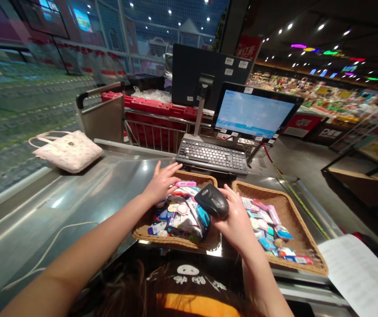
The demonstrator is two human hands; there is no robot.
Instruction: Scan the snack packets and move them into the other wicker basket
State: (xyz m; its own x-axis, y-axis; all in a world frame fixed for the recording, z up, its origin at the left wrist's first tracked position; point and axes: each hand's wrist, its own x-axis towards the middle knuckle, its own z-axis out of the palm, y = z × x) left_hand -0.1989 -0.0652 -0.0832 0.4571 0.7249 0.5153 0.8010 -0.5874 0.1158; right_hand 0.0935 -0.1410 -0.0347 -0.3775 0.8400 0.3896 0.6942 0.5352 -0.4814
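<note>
My right hand (233, 215) is wrapped round a black handheld scanner (212, 201), held over the right side of the left wicker basket (176, 241). At that basket's upper left edge, my left hand (162, 181) has its fingers partly spread, the lower ones at the end of a pink packaged item (185, 183). Whether they grip it is hard to tell, but they touch or nearly touch it. Small packaged goods (182, 215) fill the left basket. The right wicker basket (296, 211) holds a looser pile of similar goods (268, 229).
Behind the baskets are a keyboard (212, 154), a lit monitor (255, 112) and a dark screen back (209, 75). A pale handbag (72, 152) rests on the metal counter's left side. Printed paper (361, 268) lies at the right. A white cable (57, 233) crosses the counter.
</note>
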